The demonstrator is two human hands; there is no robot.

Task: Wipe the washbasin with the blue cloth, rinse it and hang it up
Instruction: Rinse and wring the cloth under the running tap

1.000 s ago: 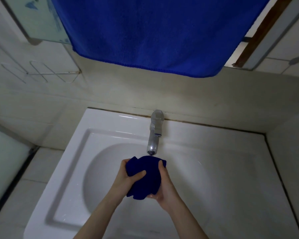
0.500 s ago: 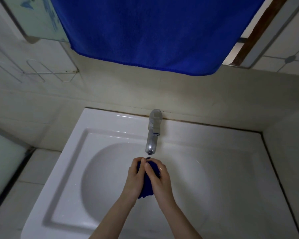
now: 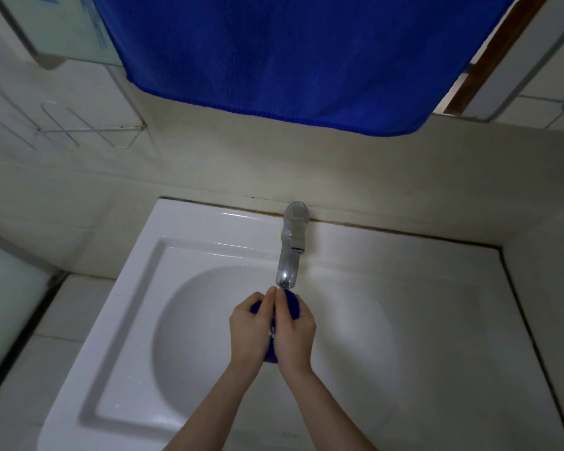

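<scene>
Fingers (image 3: 268, 302) of both hands curled tight round blue cloth (image 3: 292, 304), which is wadded into a ball between the palms. Left hand (image 3: 249, 328) and right hand (image 3: 296, 332) pressed together, thumbs touching on top. Cloth mostly hidden, with bits showing at the top and under the heels of the hands. All of this sits over the round bowl of the washbasin (image 3: 137, 288), just below the spout of the tap (image 3: 288, 262). Can't tell if water is running. Farther back: wire rack (image 3: 88, 128) on the left wall, large blue towel (image 3: 290, 60) hanging above.

Blue cloth (image 3: 293, 304) squeezed between left hand (image 3: 248, 327) and right hand (image 3: 294, 332) under tap (image 3: 288, 262).
</scene>
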